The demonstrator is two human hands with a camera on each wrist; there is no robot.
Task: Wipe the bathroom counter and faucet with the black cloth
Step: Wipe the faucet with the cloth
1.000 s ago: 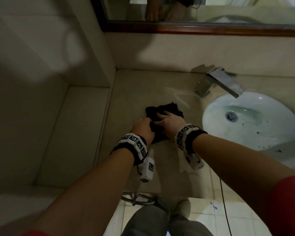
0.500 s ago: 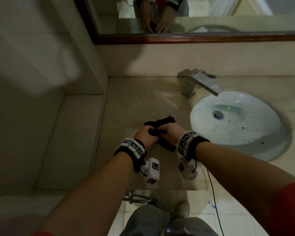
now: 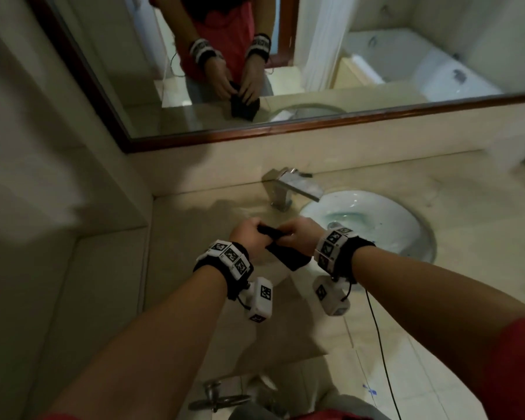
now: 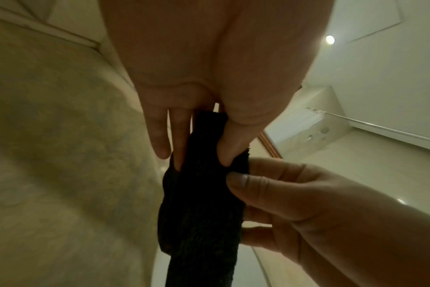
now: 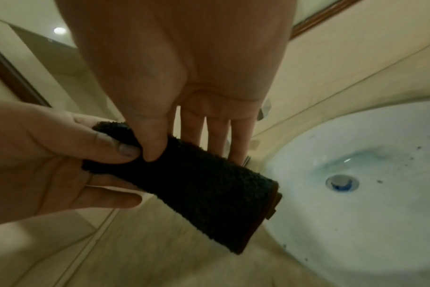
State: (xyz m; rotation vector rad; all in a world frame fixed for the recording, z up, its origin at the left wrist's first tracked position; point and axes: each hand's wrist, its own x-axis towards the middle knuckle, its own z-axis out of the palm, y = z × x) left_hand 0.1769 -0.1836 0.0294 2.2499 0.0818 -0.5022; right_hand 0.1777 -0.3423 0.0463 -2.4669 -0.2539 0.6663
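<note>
— Where's the black cloth (image 3: 285,253) now?

— Off the counter (image 3: 188,237). A second ago it lay bunched on the stone under both hands; now it hangs in the air between them, a folded strip drooping toward the near edge.

— And the grip?

— The left hand (image 3: 249,237) pinches the top end between thumb and fingers, and the right hand (image 3: 300,236) pinches the same end just beside it (thumb pressed into the pile, the other fingers straight behind).

— The faucet (image 3: 288,184)?

— Untouched, at the far rim of the sink (image 3: 406,234), right of the hands. The mirror (image 3: 285,71) now shows both hands and the cloth.
</note>
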